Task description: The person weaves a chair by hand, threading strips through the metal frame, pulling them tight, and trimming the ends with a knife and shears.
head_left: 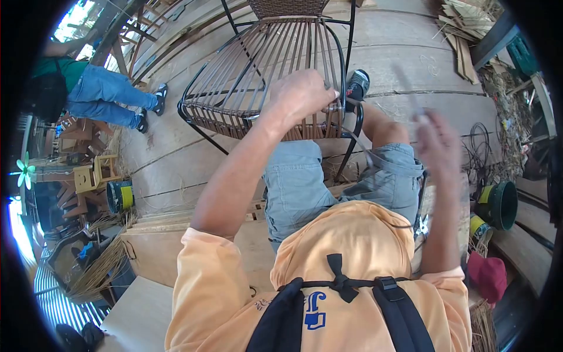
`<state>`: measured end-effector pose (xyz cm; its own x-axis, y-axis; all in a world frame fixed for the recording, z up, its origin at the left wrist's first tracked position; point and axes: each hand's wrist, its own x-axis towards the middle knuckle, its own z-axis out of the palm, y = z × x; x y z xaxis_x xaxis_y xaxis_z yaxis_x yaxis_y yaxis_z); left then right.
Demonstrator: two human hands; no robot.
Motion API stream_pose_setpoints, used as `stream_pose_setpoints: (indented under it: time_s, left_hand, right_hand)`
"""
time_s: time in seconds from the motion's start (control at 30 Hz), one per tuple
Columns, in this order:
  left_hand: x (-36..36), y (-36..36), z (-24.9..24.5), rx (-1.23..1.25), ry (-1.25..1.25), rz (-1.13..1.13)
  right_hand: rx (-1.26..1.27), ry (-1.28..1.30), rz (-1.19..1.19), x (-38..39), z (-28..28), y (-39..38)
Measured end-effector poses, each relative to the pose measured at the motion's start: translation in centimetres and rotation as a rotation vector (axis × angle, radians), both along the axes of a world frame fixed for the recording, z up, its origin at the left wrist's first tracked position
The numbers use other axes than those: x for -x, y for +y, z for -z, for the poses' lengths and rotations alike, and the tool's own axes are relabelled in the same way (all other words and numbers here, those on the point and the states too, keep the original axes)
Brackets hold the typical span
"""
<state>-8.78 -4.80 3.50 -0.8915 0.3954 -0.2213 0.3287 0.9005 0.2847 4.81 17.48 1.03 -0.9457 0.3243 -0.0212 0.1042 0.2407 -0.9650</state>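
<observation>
1. Plainly, in the head view, the brown-stripped chair with a dark, thin tubular frame [281, 53] stands on the wooden plank floor [170, 170], far of the person's knees and a little left of the raised right hand.
2. Its seat strips give it a long axis running near to far: they fan out from the narrow end below the woven backrest [287, 8] toward the broad, rounded near edge.
3. The left hand [300, 92] is the nearer one, reaching over the near right part of the seat, with the thumb tip close to the right side rail. Its fingers are curled closed; I cannot tell whether anything is pinched inside them.
4. The right hand [437, 138] is to the right, well apart from the chair, and blurred. It seems clenched around a slender, greyish, straight object [404, 85] pointing far and slightly left; its kind cannot be told.
5. Between the chair's near right corner and the right hand, a pale, thin, flexible strip [366, 149] hangs over the blue-grey shorts [299, 176]; where it ends is unclear.
</observation>
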Motion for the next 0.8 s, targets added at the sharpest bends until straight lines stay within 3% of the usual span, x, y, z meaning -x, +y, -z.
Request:
stream_pose_setpoints:
  time_s: [0.2,0.33,0.4,0.53,0.63,0.8]
  left_hand:
    - [0.8,0.8,1.1,0.012,-0.072,-0.063]
    - [1.3,1.2,1.4,-0.022,-0.113,0.029]
    - [1.7,1.9,2.4,0.117,-0.093,0.039]
    - [1.5,1.7,1.8,0.146,-0.068,0.097]
    - [1.6,2.0,-0.1,0.105,-0.110,0.152]
    - [2.9,3.8,-1.9,0.157,-0.105,0.291]
  right_hand:
    - [0.606,-0.028,-0.183,0.0,1.9,-8.6]
    - [0.437,0.026,-0.171,0.5,4.2,-10.5]
    - [0.378,0.125,-0.122,1.3,6.7,-10.5]
    - [0.488,0.053,-0.102,2.2,8.3,-9.6]
    - [0.263,0.115,-0.087,2.5,7.8,-9.5]
    - [0.323,0.132,0.004,3.3,5.9,-8.6]
